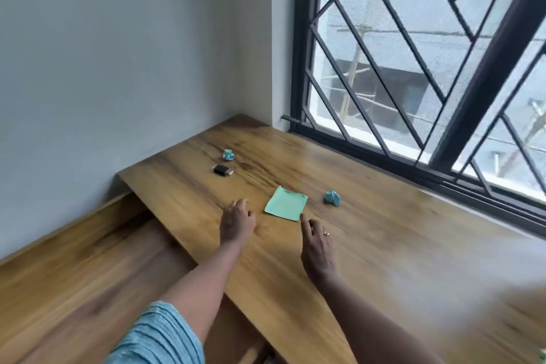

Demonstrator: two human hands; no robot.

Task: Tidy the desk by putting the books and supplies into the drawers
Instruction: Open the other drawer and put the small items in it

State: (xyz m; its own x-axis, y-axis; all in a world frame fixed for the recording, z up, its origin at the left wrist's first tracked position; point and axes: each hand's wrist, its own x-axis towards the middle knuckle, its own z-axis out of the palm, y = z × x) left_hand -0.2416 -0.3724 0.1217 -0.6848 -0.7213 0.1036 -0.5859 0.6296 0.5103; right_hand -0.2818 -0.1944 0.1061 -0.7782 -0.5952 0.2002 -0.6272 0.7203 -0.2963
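Note:
A green paper pad [286, 203] lies flat on the wooden desk [369, 239]. My left hand [237, 221] hovers just left of it, fingers loosely bent, holding nothing. My right hand [317, 242] reaches toward the pad's near right corner with the fingers extended, empty. A small black box [222, 170] lies farther back on the left, and one crumpled blue paper ball [229, 154] sits behind it. A second crumpled blue ball [332, 197] lies to the right of the pad.
A lower wooden surface [88, 260] runs along the desk's left edge, below it. A grey wall stands on the left and a barred window [413, 68] lines the desk's far side. The right foreground is blurred.

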